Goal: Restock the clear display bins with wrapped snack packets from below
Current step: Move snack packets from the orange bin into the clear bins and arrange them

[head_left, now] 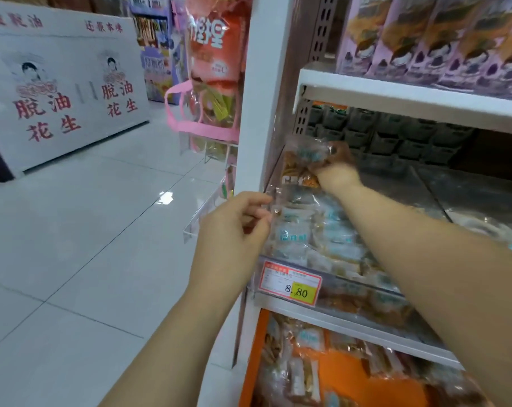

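The right hand [335, 171] reaches deep into the clear bin [256, 277] on the middle shelf and grasps a bunch of packets [303, 160], fingers curled over them at the bin's far left corner, at about 12 o'clock from the pile. The pile of wrapped packets [316, 230] fills the bin's left part from the front wall back towards that hand, and the right forearm lies across it from 4 o'clock. The left hand [234, 230] sits at 9 o'clock of the pile, by the bin's left edge, fingers curled with thumb and forefinger closing on clear film; blur hides whether that film is a wrapper or the bin's wall, so its grip cannot be told. A price tag [291, 283] reading 8.80 hangs on the bin's front, at 6 o'clock from the left hand's fingertips. Below, at 6 o'clock of the bin, an orange box [254, 362] holds more packets [304, 368]. Purple packs [425, 39] line the shelf above at 1 o'clock. A pink bag [202, 113] hangs at 11 o'clock, off the shelf's end.
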### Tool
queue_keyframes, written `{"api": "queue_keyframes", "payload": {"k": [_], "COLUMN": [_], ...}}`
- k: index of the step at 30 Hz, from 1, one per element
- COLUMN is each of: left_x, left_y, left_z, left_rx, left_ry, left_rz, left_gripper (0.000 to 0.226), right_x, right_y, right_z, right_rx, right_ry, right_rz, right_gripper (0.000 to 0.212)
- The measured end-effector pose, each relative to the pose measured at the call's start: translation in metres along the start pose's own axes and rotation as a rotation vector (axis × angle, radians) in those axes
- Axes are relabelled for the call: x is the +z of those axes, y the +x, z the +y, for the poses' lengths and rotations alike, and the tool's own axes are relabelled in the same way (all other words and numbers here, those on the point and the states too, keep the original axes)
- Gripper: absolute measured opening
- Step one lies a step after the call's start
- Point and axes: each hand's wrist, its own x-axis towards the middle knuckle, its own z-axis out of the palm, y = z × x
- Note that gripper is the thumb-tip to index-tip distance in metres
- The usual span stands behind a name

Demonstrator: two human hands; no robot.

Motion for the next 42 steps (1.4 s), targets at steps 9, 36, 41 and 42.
{"api": "queue_keyframes", "payload": {"k": [9, 36, 41, 42], "left_x": [0.005, 0.019, 0.015, 0.015], "left_y": [-0.002, -0.021, -0.014, -0.014], "left_z": [0.002, 0.034, 0.031, 0.031], "left_rx": [0.012, -0.038, -0.136, -0.142], "left_ry": [0.022, -0.135, -0.276, -0.305], "left_rz": [0.027, -0.115, -0.134, -0.159], "left_gripper": [0.024, 0.041, 0.021, 0.016], "right_x": [-0.011, -0.101, -0.109, -0.113], "right_y": [-0.009, -0.114, -0.124, -0.124], "right_z": [-0.004, -0.002, -0.005, -0.003], "right_rx": [-0.026, -0.304, -0.308, -0.328], "right_ry": [-0.115, 0.075, 0.152, 0.116], "right_rz": [-0.18, -0.223, -0.377, -0.405], "right_gripper": [0.045, 0.026, 0.025, 0.027]}}
